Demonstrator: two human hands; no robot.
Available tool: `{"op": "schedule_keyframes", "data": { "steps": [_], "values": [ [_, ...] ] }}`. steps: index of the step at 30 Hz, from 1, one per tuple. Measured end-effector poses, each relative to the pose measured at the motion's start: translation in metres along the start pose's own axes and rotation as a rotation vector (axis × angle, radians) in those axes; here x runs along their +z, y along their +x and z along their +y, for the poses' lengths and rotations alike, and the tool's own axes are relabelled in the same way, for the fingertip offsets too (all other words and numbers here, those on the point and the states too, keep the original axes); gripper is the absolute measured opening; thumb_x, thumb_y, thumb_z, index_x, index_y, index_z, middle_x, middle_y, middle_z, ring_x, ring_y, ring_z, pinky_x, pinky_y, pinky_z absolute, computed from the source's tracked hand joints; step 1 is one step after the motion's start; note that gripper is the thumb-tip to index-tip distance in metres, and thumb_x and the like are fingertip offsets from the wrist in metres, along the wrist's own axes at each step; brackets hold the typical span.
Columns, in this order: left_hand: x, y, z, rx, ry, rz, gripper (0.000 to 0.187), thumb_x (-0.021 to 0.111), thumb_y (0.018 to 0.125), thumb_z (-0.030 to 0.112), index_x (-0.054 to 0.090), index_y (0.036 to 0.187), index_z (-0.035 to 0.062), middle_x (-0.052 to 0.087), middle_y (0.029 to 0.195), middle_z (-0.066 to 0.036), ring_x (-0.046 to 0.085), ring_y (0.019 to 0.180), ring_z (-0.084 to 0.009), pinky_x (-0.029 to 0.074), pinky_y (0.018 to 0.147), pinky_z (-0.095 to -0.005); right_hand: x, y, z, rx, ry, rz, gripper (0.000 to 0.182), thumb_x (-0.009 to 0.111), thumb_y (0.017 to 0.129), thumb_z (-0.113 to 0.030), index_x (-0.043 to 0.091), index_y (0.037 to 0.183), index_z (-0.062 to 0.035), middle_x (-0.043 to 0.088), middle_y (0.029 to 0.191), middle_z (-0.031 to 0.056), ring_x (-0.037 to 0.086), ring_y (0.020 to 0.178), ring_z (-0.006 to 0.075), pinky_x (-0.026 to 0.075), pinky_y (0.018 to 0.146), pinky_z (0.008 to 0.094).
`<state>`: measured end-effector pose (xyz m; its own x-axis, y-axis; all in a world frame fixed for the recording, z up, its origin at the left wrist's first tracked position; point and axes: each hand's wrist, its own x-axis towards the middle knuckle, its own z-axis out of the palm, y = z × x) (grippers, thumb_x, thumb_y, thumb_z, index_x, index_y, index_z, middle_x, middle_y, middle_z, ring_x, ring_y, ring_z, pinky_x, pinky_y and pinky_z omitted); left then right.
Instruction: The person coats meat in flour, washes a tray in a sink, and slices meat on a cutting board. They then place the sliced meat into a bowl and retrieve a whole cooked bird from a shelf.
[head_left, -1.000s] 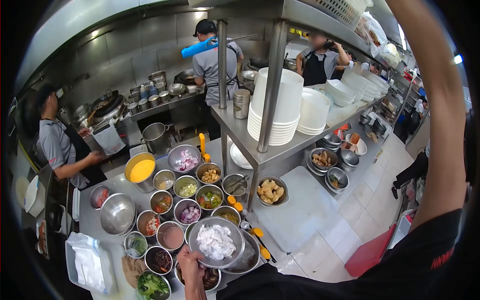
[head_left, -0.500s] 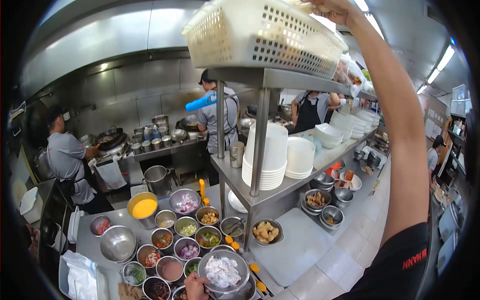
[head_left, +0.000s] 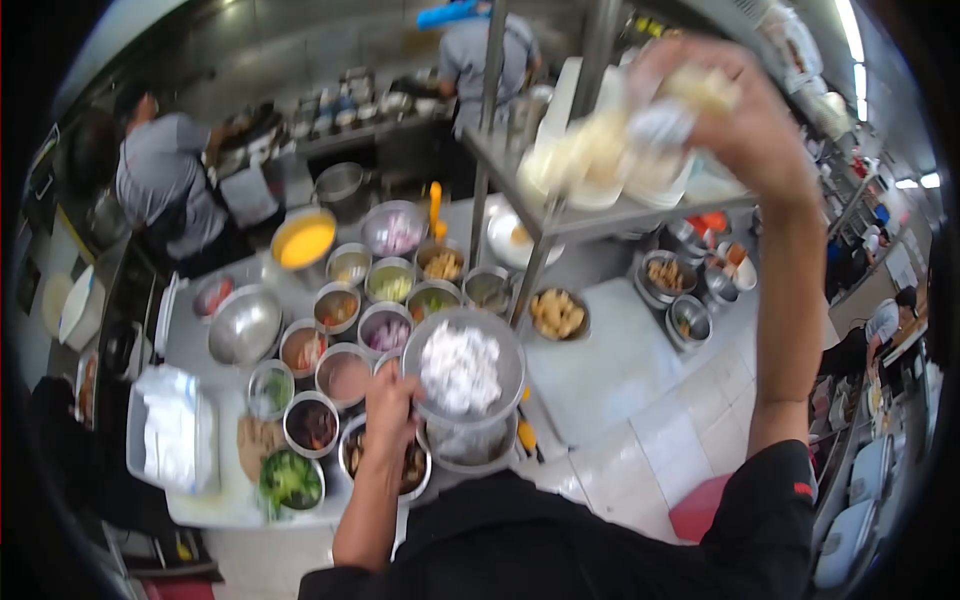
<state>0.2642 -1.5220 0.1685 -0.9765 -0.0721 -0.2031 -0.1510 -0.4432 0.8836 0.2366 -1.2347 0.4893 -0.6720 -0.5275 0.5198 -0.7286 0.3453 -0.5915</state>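
Observation:
My left hand [head_left: 391,402] grips the rim of a metal bowl [head_left: 425,402] heaped with white, powder-coated pieces [head_left: 461,370]. The bowl is held just above another metal bowl [head_left: 470,446] at the counter's front. High on the right, my right hand [head_left: 735,115] is raised in front of the steel shelf, blurred by motion. Its fingers curl round pale yellowish pieces [head_left: 700,90], whose kind I cannot make out. More pale, smeared pieces [head_left: 575,160] show to the left of that hand, over the shelf.
Several metal bowls of chopped ingredients, such as red onion [head_left: 386,333], crowd the counter. A pot of yellow liquid [head_left: 304,240] stands behind them. White cutting board [head_left: 600,360] at right; tub with a white bag [head_left: 172,435] at left. Two people [head_left: 175,185] face the stoves.
My right hand has come down from the basket on the top shelf with pale pieces in it. The view has tilted down. My left hand still holds the bowl.

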Motion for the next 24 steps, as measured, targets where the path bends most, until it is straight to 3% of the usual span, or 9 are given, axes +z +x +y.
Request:
{"op": "schedule_keyframes", "data": {
  "steps": [1, 5, 8, 13, 16, 18, 20, 22, 24],
  "values": [
    [0.003, 0.000, 0.002, 0.019, 0.004, -0.006, 0.011, 0.052, 0.063, -0.006, 0.050, 0.066, 0.0054, 0.050, 0.055, -0.002, 0.040, 0.035, -0.0084, 0.028, 0.030, -0.0219, 0.035, -0.009, 0.017, 0.119, 0.162, -0.083, 0.020, 0.070, 0.067, -0.004, 0.064, 0.086, -0.0048, 0.062, 0.090, 0.0035, 0.058, 0.084, 0.0098, 0.047, 0.073, 0.0233],
    [0.012, -0.010, 0.010, 0.053, 0.019, -0.028, 0.010, 0.049, 0.062, -0.007, 0.050, 0.064, 0.0033, 0.049, 0.050, -0.004, 0.038, 0.029, -0.0107, 0.029, 0.027, -0.0223, 0.131, -0.038, 0.089, 0.171, -0.048, -0.254, 0.022, 0.069, 0.069, -0.010, 0.066, 0.090, -0.0049, 0.065, 0.080, 0.0104, 0.062, 0.077, 0.0190, 0.048, 0.072, 0.0309],
    [0.009, -0.012, 0.007, 0.018, -0.004, -0.011, 0.011, 0.050, 0.062, -0.007, 0.049, 0.062, 0.0035, 0.050, 0.049, -0.006, 0.039, 0.028, -0.0117, 0.029, 0.026, -0.0223, 0.141, -0.035, 0.106, 0.453, -0.014, -0.094, 0.023, 0.066, 0.071, -0.011, 0.065, 0.093, -0.0053, 0.064, 0.081, 0.0119, 0.061, 0.076, 0.0215, 0.047, 0.071, 0.0327],
    [0.003, -0.017, 0.002, -0.030, 0.028, 0.078, 0.017, 0.052, 0.060, -0.008, 0.043, 0.058, 0.0064, 0.049, 0.049, -0.005, 0.036, 0.028, -0.0106, 0.026, 0.027, -0.0225, 0.012, -0.004, 0.054, 0.087, -0.337, 0.475, 0.023, 0.058, 0.078, -0.023, 0.065, 0.092, -0.0059, 0.057, 0.060, -0.0021, 0.052, 0.053, 0.0052, 0.045, 0.053, 0.0215],
    [0.004, -0.016, 0.005, -0.038, 0.016, 0.096, 0.019, 0.052, 0.060, -0.008, 0.042, 0.058, 0.0076, 0.047, 0.050, -0.003, 0.036, 0.030, -0.0098, 0.026, 0.028, -0.0232, 0.007, 0.011, -0.015, -0.043, -0.173, 0.536, 0.014, 0.060, 0.086, -0.020, 0.057, 0.083, -0.0064, 0.058, 0.065, -0.0002, 0.052, 0.047, 0.0052, 0.036, 0.038, 0.0138],
    [-0.001, -0.018, 0.002, -0.052, 0.004, 0.108, 0.020, 0.053, 0.060, -0.008, 0.042, 0.058, 0.0084, 0.045, 0.051, -0.002, 0.036, 0.032, -0.0095, 0.026, 0.028, -0.0238, 0.009, 0.013, -0.034, 0.097, 0.031, 0.440, 0.016, 0.061, 0.084, -0.021, 0.058, 0.080, -0.0059, 0.057, 0.066, 0.0012, 0.054, 0.053, 0.0064, 0.040, 0.044, 0.0177],
    [-0.006, -0.002, -0.014, 0.119, -0.052, 0.094, 0.024, 0.053, 0.059, -0.009, 0.039, 0.058, 0.0105, 0.041, 0.053, 0.001, 0.035, 0.036, -0.0090, 0.024, 0.030, -0.0252, -0.038, 0.024, -0.011, 0.026, -0.183, 0.363, 0.034, 0.057, 0.087, -0.032, 0.058, 0.108, -0.0049, 0.053, 0.077, -0.0035, 0.043, 0.058, -0.0001, 0.033, 0.047, 0.0146],
    [-0.008, 0.001, -0.009, 0.059, -0.040, 0.074, 0.028, 0.052, 0.059, -0.011, 0.035, 0.057, 0.0112, 0.042, 0.051, 0.000, 0.037, 0.032, -0.0107, 0.027, 0.027, -0.0264, -0.066, 0.036, -0.035, 0.037, -0.240, 0.506, 0.039, 0.056, 0.086, -0.035, 0.057, 0.109, -0.0026, 0.055, 0.078, -0.0009, 0.047, 0.060, 0.0005, 0.034, 0.044, 0.0151],
    [-0.011, 0.005, -0.005, 0.019, 0.072, 0.103, 0.028, 0.052, 0.060, -0.011, 0.034, 0.057, 0.0111, 0.044, 0.049, -0.003, 0.038, 0.030, -0.0121, 0.027, 0.025, -0.0265, -0.079, 0.052, -0.060, -0.237, -0.107, 0.775, 0.036, 0.054, 0.087, -0.035, 0.058, 0.104, -0.0042, 0.056, 0.076, 0.0011, 0.049, 0.057, 0.0021, 0.035, 0.041, 0.0154]
  ]
}}
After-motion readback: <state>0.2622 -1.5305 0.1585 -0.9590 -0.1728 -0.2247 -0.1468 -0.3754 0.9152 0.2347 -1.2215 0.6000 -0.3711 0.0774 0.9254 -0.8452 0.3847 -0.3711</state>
